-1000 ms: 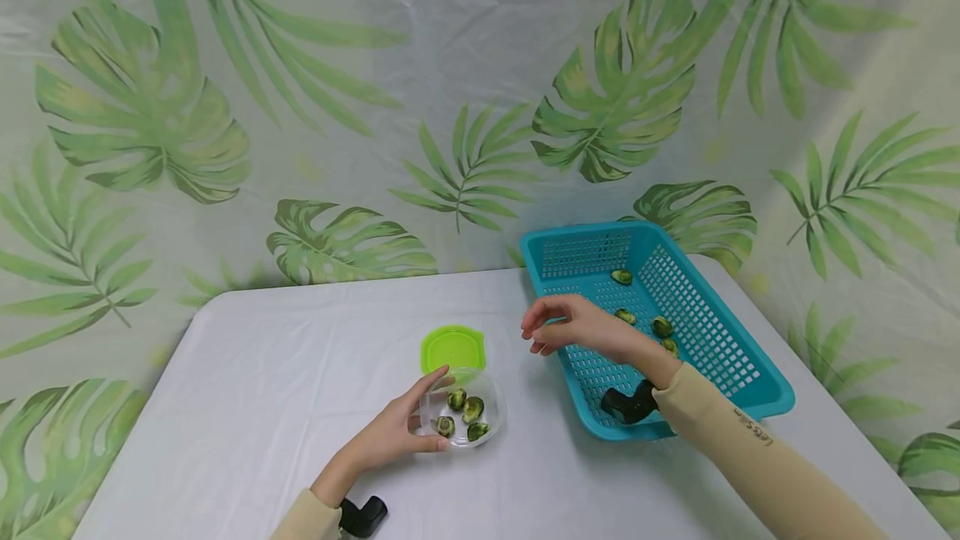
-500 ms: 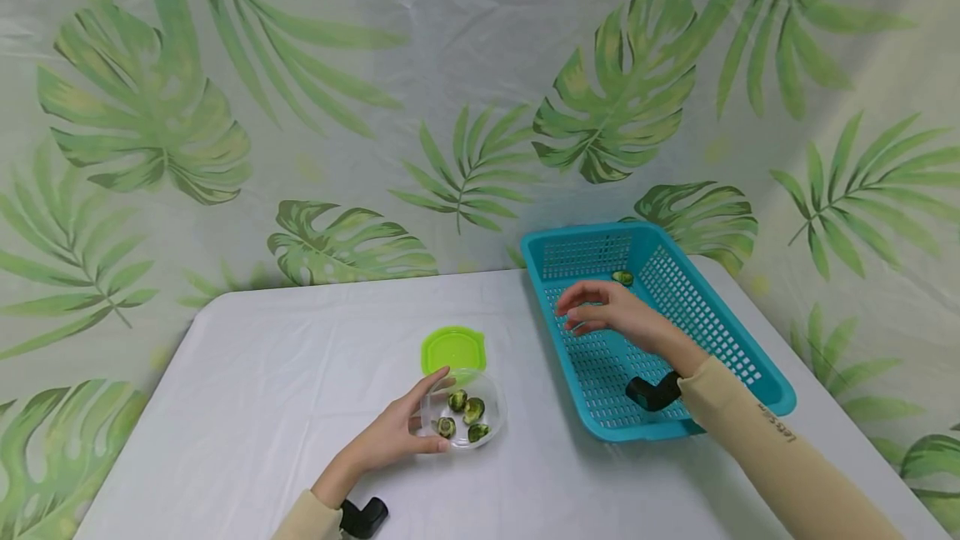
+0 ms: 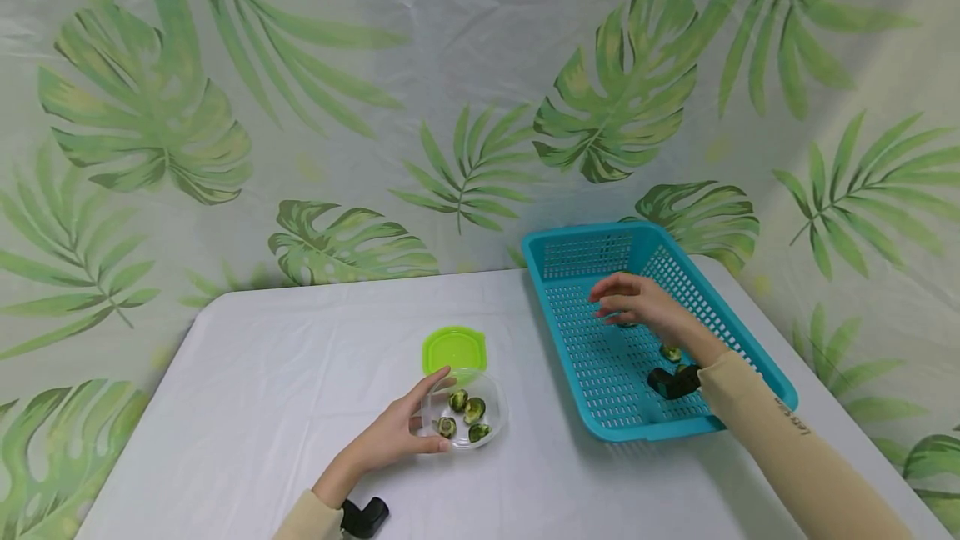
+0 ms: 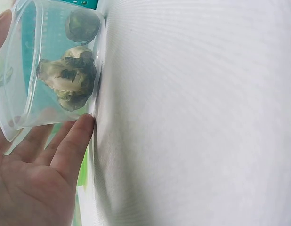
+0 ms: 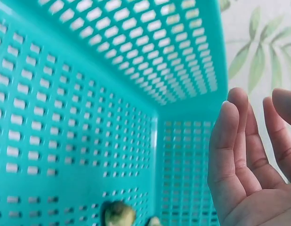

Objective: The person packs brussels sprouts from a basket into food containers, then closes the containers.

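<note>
My left hand grips a small clear plastic container from its left side, thumb at the near side and fingers at the far side. Several Brussels sprouts lie in it. In the left wrist view, sprouts show through the container's wall, and a fingertip reaches its base. My right hand is over the turquoise basket, fingers loosely bent and holding nothing. Below the wrist sits a sprout; others are partly hidden by the hand and arm. The right wrist view shows one sprout on the basket's perforated floor.
A bright green lid lies flat on the white-covered table just behind the container. The basket's high sides stand at the table's right. A leaf-print curtain hangs behind the table.
My right hand has moved right from the basket's left rim to over its inside. The left hand, container and lid have stayed in place.
</note>
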A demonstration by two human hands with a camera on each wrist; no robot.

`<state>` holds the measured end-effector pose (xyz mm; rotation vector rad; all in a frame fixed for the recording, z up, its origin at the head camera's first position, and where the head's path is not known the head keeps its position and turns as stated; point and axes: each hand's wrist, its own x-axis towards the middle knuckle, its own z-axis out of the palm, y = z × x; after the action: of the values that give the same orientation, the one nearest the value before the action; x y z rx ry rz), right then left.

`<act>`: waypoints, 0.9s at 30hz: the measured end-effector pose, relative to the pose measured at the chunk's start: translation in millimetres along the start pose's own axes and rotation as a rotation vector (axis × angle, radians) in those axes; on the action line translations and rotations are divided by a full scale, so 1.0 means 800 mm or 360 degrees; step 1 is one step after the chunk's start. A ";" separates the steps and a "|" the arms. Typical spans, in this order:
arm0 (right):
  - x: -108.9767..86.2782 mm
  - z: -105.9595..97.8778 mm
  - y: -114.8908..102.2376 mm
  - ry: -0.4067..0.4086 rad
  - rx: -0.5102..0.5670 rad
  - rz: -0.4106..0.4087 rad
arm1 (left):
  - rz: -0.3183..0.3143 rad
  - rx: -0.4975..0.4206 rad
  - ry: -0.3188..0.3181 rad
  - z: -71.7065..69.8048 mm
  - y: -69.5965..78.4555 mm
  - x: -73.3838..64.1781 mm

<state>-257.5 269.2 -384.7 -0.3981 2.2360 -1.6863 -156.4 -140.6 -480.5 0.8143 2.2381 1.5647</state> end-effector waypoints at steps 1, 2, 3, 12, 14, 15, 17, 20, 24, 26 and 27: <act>0.000 -0.003 0.003 0.0006 -0.0001 0.0003 | 0.0000 0.0001 0.0001 0.000 0.000 0.000; 0.000 -0.006 0.005 0.0015 -0.0001 0.0010 | -0.0003 0.0004 0.0003 0.000 -0.001 0.000; 0.000 -0.009 0.008 0.0023 0.0003 0.0017 | -0.0002 0.0007 0.0004 0.000 -0.002 0.000; 0.002 -0.030 0.025 0.0085 -0.0068 0.0090 | -0.0037 0.0007 0.0005 0.000 -0.001 0.000; 0.003 -0.035 0.030 0.0086 -0.0085 0.0117 | -0.0049 0.0010 0.0003 0.000 0.000 0.001; 0.003 -0.037 0.032 0.0092 -0.0094 0.0134 | -0.0051 0.0012 0.0002 0.000 0.000 0.001; 0.004 -0.041 0.037 0.0095 -0.0129 0.0159 | -0.0049 0.0017 0.0001 0.000 -0.001 0.001; 0.005 -0.045 0.043 0.0099 -0.0173 0.0194 | -0.0053 0.0013 0.0003 0.000 -0.001 0.001; 0.008 -0.051 0.048 0.0112 -0.0216 0.0252 | -0.0058 -0.0001 0.0000 0.000 -0.001 0.001; 0.009 -0.053 0.050 0.0124 -0.0243 0.0283 | -0.0057 -0.0004 -0.0003 0.000 -0.001 0.001; 0.009 -0.053 0.050 0.0128 -0.0254 0.0298 | -0.0056 -0.0005 -0.0005 0.001 -0.001 0.001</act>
<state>-282.9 314.5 -413.1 -0.1526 2.3912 -1.4596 -157.2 -140.0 -481.7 0.7716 2.2349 1.5501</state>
